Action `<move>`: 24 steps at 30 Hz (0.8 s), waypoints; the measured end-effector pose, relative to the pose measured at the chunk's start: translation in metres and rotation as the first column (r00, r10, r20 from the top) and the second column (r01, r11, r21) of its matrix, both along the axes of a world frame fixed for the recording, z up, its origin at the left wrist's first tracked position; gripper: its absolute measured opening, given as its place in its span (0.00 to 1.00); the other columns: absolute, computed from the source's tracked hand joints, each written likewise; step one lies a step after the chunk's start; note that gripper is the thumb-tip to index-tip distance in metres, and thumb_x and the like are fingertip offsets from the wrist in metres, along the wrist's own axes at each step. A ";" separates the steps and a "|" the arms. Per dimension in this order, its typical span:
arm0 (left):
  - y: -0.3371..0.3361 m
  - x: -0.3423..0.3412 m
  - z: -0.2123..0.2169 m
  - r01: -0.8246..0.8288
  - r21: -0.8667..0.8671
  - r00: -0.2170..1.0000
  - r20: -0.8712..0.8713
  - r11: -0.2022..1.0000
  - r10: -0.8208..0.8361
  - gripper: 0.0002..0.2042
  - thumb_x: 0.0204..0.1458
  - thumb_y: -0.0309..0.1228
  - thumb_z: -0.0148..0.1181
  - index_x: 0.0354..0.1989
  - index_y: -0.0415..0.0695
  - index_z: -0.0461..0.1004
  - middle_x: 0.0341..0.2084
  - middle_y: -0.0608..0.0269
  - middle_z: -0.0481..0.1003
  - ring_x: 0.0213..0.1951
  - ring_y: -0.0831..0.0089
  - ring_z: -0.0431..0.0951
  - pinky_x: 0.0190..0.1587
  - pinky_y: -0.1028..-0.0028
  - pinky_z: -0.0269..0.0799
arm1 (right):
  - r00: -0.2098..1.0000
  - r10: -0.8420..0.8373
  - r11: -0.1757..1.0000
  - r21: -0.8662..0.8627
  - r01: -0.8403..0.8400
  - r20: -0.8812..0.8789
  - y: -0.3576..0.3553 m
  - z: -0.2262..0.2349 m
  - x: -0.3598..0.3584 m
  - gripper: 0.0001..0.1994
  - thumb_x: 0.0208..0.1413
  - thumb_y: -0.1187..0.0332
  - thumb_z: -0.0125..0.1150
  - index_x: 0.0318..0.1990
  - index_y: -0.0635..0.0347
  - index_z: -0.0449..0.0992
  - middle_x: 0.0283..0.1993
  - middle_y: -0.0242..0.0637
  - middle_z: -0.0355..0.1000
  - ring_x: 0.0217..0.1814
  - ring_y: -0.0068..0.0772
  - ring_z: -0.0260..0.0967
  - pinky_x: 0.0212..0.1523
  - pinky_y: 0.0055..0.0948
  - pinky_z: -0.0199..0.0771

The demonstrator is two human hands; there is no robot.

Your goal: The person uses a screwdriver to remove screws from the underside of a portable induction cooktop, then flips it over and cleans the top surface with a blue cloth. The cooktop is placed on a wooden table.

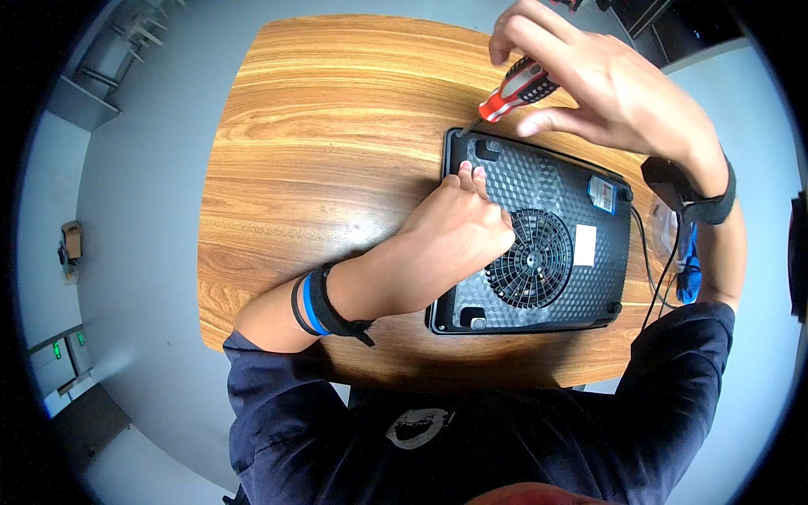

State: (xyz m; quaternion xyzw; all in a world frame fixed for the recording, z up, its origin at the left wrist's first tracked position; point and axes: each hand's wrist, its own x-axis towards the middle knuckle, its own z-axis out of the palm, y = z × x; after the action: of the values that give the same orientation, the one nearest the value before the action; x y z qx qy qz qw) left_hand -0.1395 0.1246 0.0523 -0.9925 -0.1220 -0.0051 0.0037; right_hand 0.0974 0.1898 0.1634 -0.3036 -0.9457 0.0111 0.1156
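While left hand (454, 231) presses black appliance (539, 236), right hand (606, 84) grasps screwdriver (515, 90), tip obscured.

Looks like a plain workroom or office: bare wooden worktop (337, 126) on smooth grey floor (143, 252), pale walls, metal shelving (126, 42) in one corner, wall boxes (59, 358) with green lights.

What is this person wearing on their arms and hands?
Both hands are bare, with no gloves. The left hand has a black strap with a bright blue band around its wrist. The right hand has a black wrist strap carrying a small black box. Dark navy short sleeves end near the elbows.
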 end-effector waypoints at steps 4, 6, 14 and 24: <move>0.001 0.001 0.002 0.006 0.024 1.000 -0.017 1.000 -0.006 0.13 0.63 0.25 0.59 0.50 0.27 0.79 0.61 0.12 0.76 0.66 0.30 0.81 0.67 0.51 0.82 | 0.979 0.010 0.999 -0.040 -0.002 0.203 0.002 0.008 0.003 0.18 0.70 0.55 0.68 0.55 0.57 0.72 0.51 0.38 0.77 0.49 0.50 0.84 0.45 0.46 0.84; 0.000 0.001 -0.001 -0.001 0.028 1.000 -0.007 1.000 0.001 0.13 0.63 0.25 0.59 0.50 0.27 0.80 0.61 0.12 0.76 0.66 0.31 0.81 0.67 0.51 0.82 | 0.952 -0.139 0.990 0.052 0.129 0.274 -0.006 0.009 -0.001 0.17 0.72 0.55 0.66 0.55 0.56 0.73 0.52 0.40 0.78 0.49 0.52 0.83 0.44 0.47 0.83; 0.001 0.001 -0.005 -0.002 0.017 1.000 -0.008 1.000 0.002 0.12 0.63 0.25 0.59 0.49 0.27 0.79 0.61 0.12 0.76 0.67 0.31 0.81 0.67 0.51 0.82 | 0.973 -0.119 0.990 0.104 0.100 0.198 -0.004 0.006 -0.001 0.15 0.71 0.56 0.68 0.54 0.55 0.78 0.47 0.41 0.80 0.46 0.48 0.85 0.42 0.46 0.84; -0.003 0.002 -0.005 -0.022 0.064 1.000 -0.009 0.998 0.023 0.10 0.61 0.25 0.60 0.45 0.30 0.78 0.59 0.12 0.77 0.65 0.32 0.83 0.64 0.53 0.83 | 0.946 -0.234 0.959 0.215 0.186 0.225 -0.007 0.008 0.015 0.27 0.76 0.40 0.60 0.42 0.59 0.78 0.16 0.26 0.66 0.13 0.27 0.62 0.19 0.30 0.68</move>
State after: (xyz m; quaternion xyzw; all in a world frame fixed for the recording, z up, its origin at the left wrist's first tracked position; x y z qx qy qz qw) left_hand -0.1373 0.1219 0.0476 -0.9905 -0.1329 -0.0044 0.0362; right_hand 0.1125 0.1824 0.1719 -0.3897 -0.9114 -0.1300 0.0252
